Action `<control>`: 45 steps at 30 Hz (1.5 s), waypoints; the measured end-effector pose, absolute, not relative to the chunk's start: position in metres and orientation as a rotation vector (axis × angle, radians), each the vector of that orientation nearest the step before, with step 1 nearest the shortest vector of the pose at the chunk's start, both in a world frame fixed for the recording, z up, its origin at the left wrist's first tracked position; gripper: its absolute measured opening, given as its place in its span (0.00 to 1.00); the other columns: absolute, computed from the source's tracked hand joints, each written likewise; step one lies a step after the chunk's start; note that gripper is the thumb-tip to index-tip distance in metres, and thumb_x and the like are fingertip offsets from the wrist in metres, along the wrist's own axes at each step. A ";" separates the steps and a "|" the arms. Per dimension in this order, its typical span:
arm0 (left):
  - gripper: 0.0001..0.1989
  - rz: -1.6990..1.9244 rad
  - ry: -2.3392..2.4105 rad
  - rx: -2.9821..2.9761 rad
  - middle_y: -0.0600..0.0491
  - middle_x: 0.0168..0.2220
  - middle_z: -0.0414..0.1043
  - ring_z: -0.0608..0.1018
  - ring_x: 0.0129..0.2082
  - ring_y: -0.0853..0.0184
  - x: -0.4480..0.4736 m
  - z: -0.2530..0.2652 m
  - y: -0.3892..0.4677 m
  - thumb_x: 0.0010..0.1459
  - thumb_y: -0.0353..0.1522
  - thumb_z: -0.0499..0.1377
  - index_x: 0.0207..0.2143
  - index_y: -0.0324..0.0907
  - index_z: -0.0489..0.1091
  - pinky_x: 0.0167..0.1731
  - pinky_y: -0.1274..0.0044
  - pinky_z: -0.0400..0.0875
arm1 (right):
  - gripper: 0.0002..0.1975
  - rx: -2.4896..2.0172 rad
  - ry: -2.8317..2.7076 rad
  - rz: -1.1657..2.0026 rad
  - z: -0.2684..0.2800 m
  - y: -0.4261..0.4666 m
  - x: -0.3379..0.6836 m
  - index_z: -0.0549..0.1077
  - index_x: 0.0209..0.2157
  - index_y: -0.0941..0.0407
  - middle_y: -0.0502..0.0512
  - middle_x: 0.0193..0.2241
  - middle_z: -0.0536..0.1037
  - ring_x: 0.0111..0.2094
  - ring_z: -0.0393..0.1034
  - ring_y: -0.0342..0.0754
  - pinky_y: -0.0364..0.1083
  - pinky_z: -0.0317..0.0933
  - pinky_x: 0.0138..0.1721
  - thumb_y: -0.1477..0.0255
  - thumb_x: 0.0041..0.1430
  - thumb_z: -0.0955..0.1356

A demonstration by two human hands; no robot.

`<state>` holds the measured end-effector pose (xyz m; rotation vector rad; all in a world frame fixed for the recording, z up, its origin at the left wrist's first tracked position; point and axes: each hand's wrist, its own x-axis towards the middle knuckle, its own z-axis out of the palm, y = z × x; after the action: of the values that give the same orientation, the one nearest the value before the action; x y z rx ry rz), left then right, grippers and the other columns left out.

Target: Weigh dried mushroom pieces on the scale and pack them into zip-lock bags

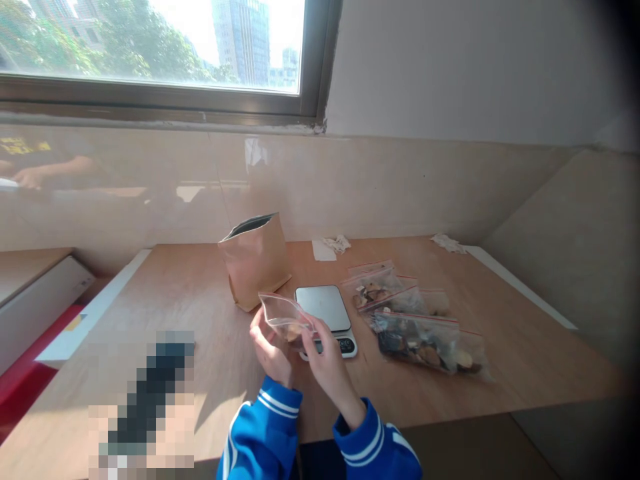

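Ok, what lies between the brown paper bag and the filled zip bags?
The digital scale lies between the brown paper bag and the filled zip bags, in the head view; the held open bag partly covers it.

- Held bag: clear plastic film, thin, glossy, lightly creased.
- Filled bags: clear plastic, glossy, wrinkled.
- Stand-up bag: brown paper-look exterior, matt; dark lining.
- Scale plate: metal-look, smooth, satin sheen.
- Scale housing: white plastic, smooth.
- Tabletop: wood-grain, smooth, low sheen.
- Lower wall: stone-look, polished, reflective.
- Window frame: metal-look, smooth.
- Sleeves: cloth.
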<state>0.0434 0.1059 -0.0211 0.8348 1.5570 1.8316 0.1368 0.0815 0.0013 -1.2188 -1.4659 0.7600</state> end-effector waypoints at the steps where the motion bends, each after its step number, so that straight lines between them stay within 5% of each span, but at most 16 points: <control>1: 0.28 1.833 1.560 0.840 0.43 0.57 0.66 0.71 0.54 0.57 0.041 -0.018 0.102 0.65 0.46 0.39 0.56 0.41 0.63 0.52 0.65 0.66 | 0.18 -1.204 -1.464 0.768 0.006 0.081 0.144 0.69 0.53 0.54 0.60 0.50 0.74 0.51 0.69 0.51 0.51 0.64 0.52 0.67 0.66 0.59; 5: 0.23 1.705 1.434 0.963 0.46 0.58 0.65 0.68 0.57 0.59 0.024 -0.011 0.099 0.61 0.44 0.53 0.55 0.43 0.64 0.56 0.68 0.62 | 0.19 -1.189 -1.395 0.804 0.016 0.075 0.176 0.68 0.54 0.55 0.60 0.48 0.77 0.51 0.70 0.52 0.52 0.63 0.54 0.64 0.67 0.58; 9: 0.17 1.516 1.229 1.112 0.48 0.40 0.77 0.77 0.41 0.62 0.013 -0.007 0.097 0.55 0.44 0.60 0.39 0.40 0.73 0.44 0.72 0.71 | 0.18 -1.191 -1.144 0.789 0.015 0.070 0.192 0.66 0.50 0.57 0.60 0.35 0.81 0.41 0.77 0.53 0.52 0.69 0.45 0.60 0.65 0.61; 13: 0.15 1.417 1.141 1.156 0.51 0.30 0.77 0.78 0.32 0.65 0.020 -0.005 0.088 0.50 0.42 0.65 0.33 0.39 0.73 0.35 0.75 0.71 | 0.15 -1.222 -1.100 0.680 0.023 0.067 0.200 0.72 0.38 0.56 0.60 0.36 0.81 0.39 0.76 0.53 0.51 0.70 0.42 0.59 0.60 0.65; 21: 0.16 1.666 1.253 1.010 0.54 0.28 0.74 0.76 0.28 0.68 0.019 -0.014 0.083 0.52 0.43 0.62 0.34 0.40 0.71 0.32 0.77 0.70 | 0.14 -1.218 -1.285 0.729 0.033 0.069 0.214 0.77 0.34 0.56 0.57 0.32 0.82 0.36 0.76 0.53 0.50 0.69 0.40 0.59 0.57 0.69; 33: 0.19 1.575 1.358 1.005 0.52 0.28 0.75 0.76 0.29 0.67 0.023 -0.040 0.091 0.49 0.46 0.63 0.34 0.40 0.74 0.30 0.78 0.70 | 0.29 -1.297 -0.868 0.765 -0.053 0.073 0.195 0.74 0.41 0.60 0.62 0.28 0.81 0.27 0.76 0.53 0.48 0.69 0.26 0.48 0.56 0.63; 45: 0.17 1.576 1.443 1.083 0.53 0.28 0.74 0.75 0.27 0.69 0.019 -0.049 0.092 0.51 0.45 0.62 0.32 0.39 0.72 0.28 0.79 0.68 | 0.25 -1.279 -0.799 0.711 -0.054 0.081 0.199 0.73 0.40 0.61 0.59 0.27 0.79 0.26 0.73 0.50 0.45 0.66 0.25 0.52 0.56 0.65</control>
<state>0.0194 0.0918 -0.0486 1.0827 1.4426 1.5761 0.1994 0.0810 -0.0541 -1.2793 -0.7986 0.7113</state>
